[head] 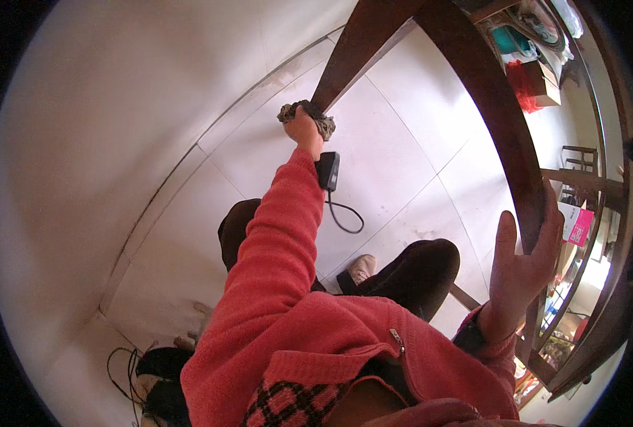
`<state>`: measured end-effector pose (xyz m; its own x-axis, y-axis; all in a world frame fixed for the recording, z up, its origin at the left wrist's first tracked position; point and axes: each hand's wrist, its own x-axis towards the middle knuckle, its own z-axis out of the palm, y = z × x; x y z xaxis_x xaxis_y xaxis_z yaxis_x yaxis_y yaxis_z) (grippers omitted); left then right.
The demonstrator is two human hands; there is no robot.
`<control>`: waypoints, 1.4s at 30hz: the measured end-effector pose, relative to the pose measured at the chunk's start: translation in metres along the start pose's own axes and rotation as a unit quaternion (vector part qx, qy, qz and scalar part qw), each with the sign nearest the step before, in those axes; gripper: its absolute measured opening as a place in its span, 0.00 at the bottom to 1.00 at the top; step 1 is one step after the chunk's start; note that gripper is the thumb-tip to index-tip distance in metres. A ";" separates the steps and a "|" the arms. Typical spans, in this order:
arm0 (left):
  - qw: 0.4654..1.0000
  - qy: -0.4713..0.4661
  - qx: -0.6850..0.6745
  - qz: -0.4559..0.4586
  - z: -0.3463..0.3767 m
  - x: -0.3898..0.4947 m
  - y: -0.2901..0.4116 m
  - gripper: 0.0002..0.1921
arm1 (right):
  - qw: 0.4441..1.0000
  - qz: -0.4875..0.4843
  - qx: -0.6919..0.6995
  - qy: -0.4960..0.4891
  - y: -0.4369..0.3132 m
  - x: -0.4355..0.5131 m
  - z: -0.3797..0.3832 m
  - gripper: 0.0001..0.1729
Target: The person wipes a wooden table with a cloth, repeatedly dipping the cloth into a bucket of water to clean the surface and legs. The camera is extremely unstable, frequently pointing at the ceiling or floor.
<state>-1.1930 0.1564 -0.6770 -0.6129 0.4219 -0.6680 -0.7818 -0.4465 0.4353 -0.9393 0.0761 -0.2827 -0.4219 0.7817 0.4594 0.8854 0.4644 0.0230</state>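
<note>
My left hand (303, 128) is closed around a crumpled, grey-brown cloth (324, 127). The cloth is pressed against the lower end of a dark wooden leg (356, 50), close to the tiled floor. My right hand (527, 267) lies against a curved dark wooden rail (487, 101) of the same piece of furniture. Its thumb is spread well away from the fingers, which stretch along the wood. A small black box (328, 171) with a looped cable sits at my left wrist. Both arms wear red knitted sleeves.
A pale wall (135, 107) meets the tiled floor (402, 144) at the left. Black cables (127, 373) lie behind my left side. Further right are a cardboard box (546, 85), a red plastic bag (520, 85), a pink-and-white printed box (578, 227) and a wooden chair (581, 157).
</note>
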 end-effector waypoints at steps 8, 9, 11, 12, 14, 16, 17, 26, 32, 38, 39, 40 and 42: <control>0.931 -0.312 0.179 0.057 0.091 -0.064 0.128 0.09 | 0.998 0.041 -0.033 0.040 -0.001 0.003 0.009 0.30; 0.910 -0.352 0.214 0.039 0.111 -0.071 0.152 0.09 | 0.998 0.041 -0.037 0.038 -0.002 0.004 0.008 0.30; 0.864 -0.448 0.229 -0.009 0.154 -0.086 0.188 0.12 | 0.998 0.023 -0.034 0.047 -0.003 0.005 0.007 0.30; 0.857 -0.446 0.256 0.038 0.173 -0.093 0.196 0.13 | 0.998 0.023 -0.035 0.047 -0.004 0.006 0.007 0.30; 0.790 -0.547 0.276 0.025 0.203 -0.096 0.202 0.16 | 0.998 0.024 -0.040 0.052 -0.006 0.008 0.008 0.29; 0.671 -0.673 0.290 -0.109 0.235 -0.081 0.201 0.18 | 0.997 0.035 -0.048 0.053 -0.008 0.008 0.011 0.29; 0.670 -0.646 0.362 -0.057 0.230 -0.072 0.194 0.18 | 0.997 0.031 -0.048 0.057 -0.009 0.008 0.011 0.29; 0.707 -0.375 0.582 -0.147 0.085 0.071 0.084 0.15 | 0.996 0.029 -0.057 0.070 -0.012 0.003 0.021 0.26; 0.729 -0.365 0.567 -0.117 0.071 0.061 0.083 0.12 | 0.995 0.028 -0.077 0.062 -0.013 0.000 0.025 0.26; 0.723 -0.620 0.305 0.007 0.139 -0.024 0.151 0.16 | 0.994 0.048 -0.067 0.070 -0.010 -0.008 0.029 0.23; 0.724 -0.610 0.322 0.016 0.146 -0.025 0.151 0.18 | 0.994 0.052 -0.071 0.065 -0.009 -0.010 0.030 0.23; 0.729 -0.561 0.393 0.002 0.143 -0.023 0.145 0.18 | 0.994 0.038 -0.071 0.070 -0.008 -0.012 0.029 0.23; 0.749 -0.524 0.406 -0.007 0.130 -0.001 0.117 0.18 | 0.995 0.036 -0.062 0.067 -0.005 -0.015 0.029 0.23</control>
<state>-1.2988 0.2059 -0.5470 -0.0258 0.9995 -0.0206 -0.3409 0.0106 0.9400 -0.9432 0.0739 -0.3153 -0.3330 0.7445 0.5787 0.9334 0.3474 0.0901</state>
